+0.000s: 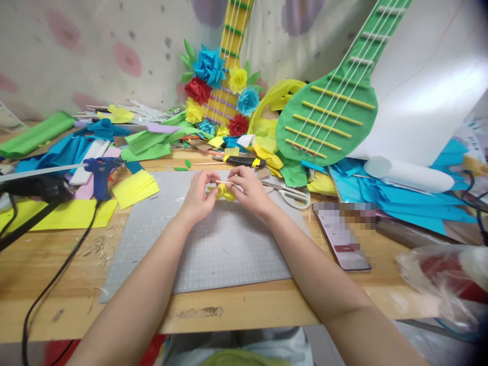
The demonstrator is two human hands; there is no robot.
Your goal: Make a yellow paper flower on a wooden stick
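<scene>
The paper [226, 192] sits between the hands over the mat's [229, 254] twelve o'clock, a stick [223, 182] along its top. Left hand [201, 195] at nine, right hand [248, 188] at three, fingers curled nearly closed, pinching it. Seemingly shaping it; the next move calls for a light, steady grip.

creased yellow paper [226, 193] sits just below a slim, pale, nearly level stick [224, 182] between the fingers [208, 176].

We are seeing a finely gridded grey mat [232, 259], a yellow paper piece [226, 192] above it, a blue glue gun [101, 179] left of it, and, beyond it, a green instrument [339, 114] barred yellow and white and a golden instrument [231, 60] barred green and purple.
</scene>
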